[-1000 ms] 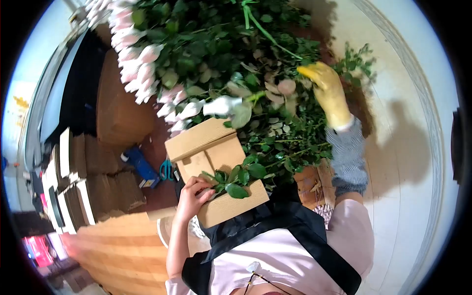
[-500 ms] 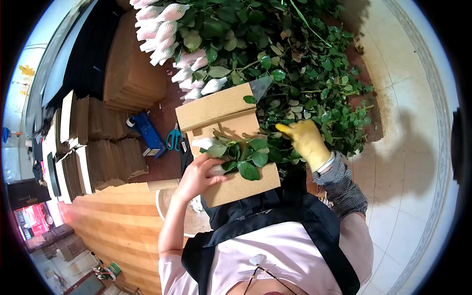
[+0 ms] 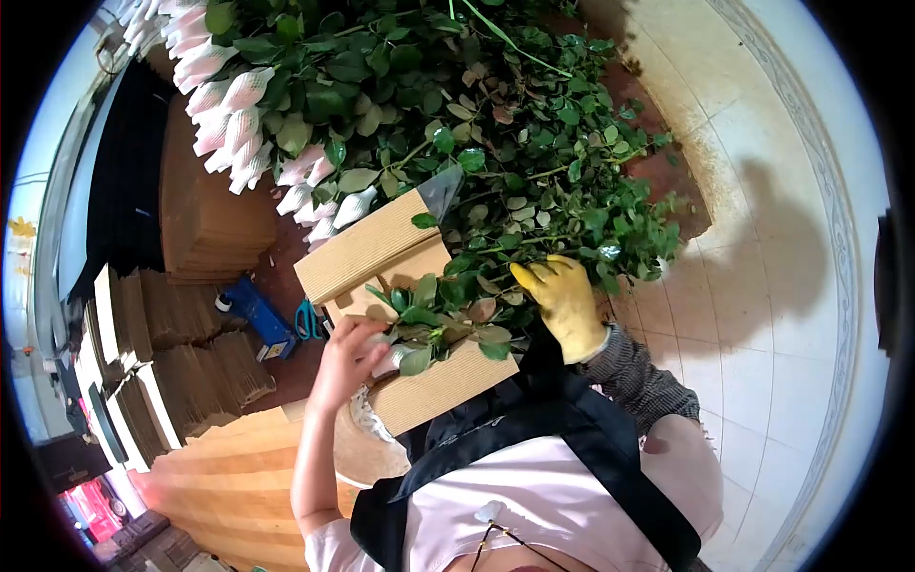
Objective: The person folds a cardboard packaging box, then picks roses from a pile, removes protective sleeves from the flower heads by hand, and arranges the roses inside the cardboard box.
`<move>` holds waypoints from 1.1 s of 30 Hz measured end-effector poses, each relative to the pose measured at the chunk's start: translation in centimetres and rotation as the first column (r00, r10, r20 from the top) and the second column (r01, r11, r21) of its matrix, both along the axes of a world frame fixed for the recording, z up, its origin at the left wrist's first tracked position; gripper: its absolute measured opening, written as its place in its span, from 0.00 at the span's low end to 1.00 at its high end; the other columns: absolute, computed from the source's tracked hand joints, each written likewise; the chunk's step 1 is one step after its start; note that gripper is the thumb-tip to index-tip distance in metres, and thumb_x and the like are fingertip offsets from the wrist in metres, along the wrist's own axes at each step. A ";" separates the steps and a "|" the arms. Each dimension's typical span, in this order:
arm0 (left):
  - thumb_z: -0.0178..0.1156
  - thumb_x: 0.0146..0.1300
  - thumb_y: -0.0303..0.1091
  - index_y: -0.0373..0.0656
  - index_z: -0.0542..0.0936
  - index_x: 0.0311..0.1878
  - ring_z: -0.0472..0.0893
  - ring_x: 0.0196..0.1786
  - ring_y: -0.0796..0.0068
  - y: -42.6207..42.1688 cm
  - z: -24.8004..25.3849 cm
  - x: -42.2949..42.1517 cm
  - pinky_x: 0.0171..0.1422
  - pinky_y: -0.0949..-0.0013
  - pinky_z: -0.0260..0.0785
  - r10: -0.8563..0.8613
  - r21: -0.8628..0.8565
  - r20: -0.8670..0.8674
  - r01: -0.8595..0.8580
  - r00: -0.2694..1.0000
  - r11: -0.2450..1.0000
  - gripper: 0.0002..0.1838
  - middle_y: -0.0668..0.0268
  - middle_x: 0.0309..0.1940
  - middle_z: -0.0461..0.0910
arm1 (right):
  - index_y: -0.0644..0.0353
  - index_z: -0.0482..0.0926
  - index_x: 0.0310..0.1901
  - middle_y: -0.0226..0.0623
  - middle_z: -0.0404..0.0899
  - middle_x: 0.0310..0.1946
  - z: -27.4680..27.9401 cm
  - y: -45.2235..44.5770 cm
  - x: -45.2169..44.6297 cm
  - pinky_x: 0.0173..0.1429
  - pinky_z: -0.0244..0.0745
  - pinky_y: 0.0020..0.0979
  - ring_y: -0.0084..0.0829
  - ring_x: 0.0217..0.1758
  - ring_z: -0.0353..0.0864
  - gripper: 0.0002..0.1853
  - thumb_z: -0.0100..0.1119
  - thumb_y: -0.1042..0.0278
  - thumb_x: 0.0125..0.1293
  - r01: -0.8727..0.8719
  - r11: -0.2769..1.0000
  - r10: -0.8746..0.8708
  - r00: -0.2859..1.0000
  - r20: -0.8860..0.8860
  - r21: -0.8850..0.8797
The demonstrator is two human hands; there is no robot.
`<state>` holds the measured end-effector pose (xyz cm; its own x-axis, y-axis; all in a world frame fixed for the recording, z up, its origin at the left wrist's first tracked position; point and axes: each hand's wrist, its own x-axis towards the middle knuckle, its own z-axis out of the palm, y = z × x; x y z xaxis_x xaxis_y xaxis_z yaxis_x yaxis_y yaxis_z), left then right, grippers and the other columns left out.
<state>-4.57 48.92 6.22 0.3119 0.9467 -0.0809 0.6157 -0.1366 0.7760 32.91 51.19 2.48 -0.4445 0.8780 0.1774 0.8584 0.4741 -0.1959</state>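
Observation:
A corrugated cardboard wrap (image 3: 443,386) lies unfolded in front of me, with leafy roses (image 3: 440,324) across it. My bare left hand (image 3: 345,364) is at their head end, fingers curled round a rose head in a white net sleeve (image 3: 389,360), partly hidden by the fingers. On the stem side, my right hand (image 3: 567,310), in a yellow glove, has its fingers bent around the rose stems; leaves partly hide the grip. Beyond the wrap lies a big heap of roses (image 3: 410,105), their net-sleeved heads (image 3: 229,119) to the left.
Stacked folded cardboard (image 3: 186,367) stands at the left, with larger cardboard sheets (image 3: 214,205) behind. A blue box-like item (image 3: 259,319) and teal-handled scissors (image 3: 307,321) lie beside them. Below the wrap is a round tub (image 3: 357,443). Tiled floor (image 3: 762,381) is at the right.
The view has shifted, so the scene sits further left. My left hand has moved toward the wrap's head-end edge, and the roses there have turned slightly. My right hand's fingers have bent more.

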 end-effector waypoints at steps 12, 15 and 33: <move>0.75 0.43 0.26 0.44 0.74 0.64 0.83 0.48 0.51 -1.1 0.7 2.9 0.50 0.55 0.80 0.116 -0.025 -0.186 -0.123 0.976 0.992 0.39 0.53 0.51 0.75 | 0.56 0.80 0.60 0.44 0.85 0.51 1.8 15.7 -0.3 0.55 0.79 0.43 0.43 0.54 0.85 0.20 0.62 0.62 0.68 -0.036 0.998 0.038 0.998 0.044 -0.046; 0.72 0.44 0.19 0.44 0.76 0.63 0.85 0.48 0.57 -1.2 1.5 2.3 0.50 0.62 0.82 0.124 -0.126 -0.155 -0.144 0.980 0.981 0.37 0.57 0.55 0.74 | 0.49 0.88 0.48 0.35 0.88 0.47 -3.3 18.9 -2.7 0.54 0.78 0.38 0.36 0.53 0.86 0.11 0.62 0.63 0.67 0.166 0.951 0.027 0.796 0.605 -0.261; 0.65 0.50 0.15 0.40 0.80 0.58 0.78 0.52 0.57 -2.1 0.1 1.7 0.49 0.64 0.78 0.103 0.036 -0.004 -0.102 0.995 0.994 0.27 0.54 0.56 0.71 | 0.59 0.77 0.35 0.40 0.76 0.25 12.2 10.9 3.6 0.58 0.78 0.48 0.46 0.35 0.81 0.10 0.63 0.80 0.50 -0.059 0.900 0.172 0.959 -0.226 0.433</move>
<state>-2.84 46.82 6.31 0.2128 0.9759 -0.0479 0.6324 -0.1002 0.7681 36.53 62.13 14.69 -0.4288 0.6422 0.6353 0.7408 0.6525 -0.1596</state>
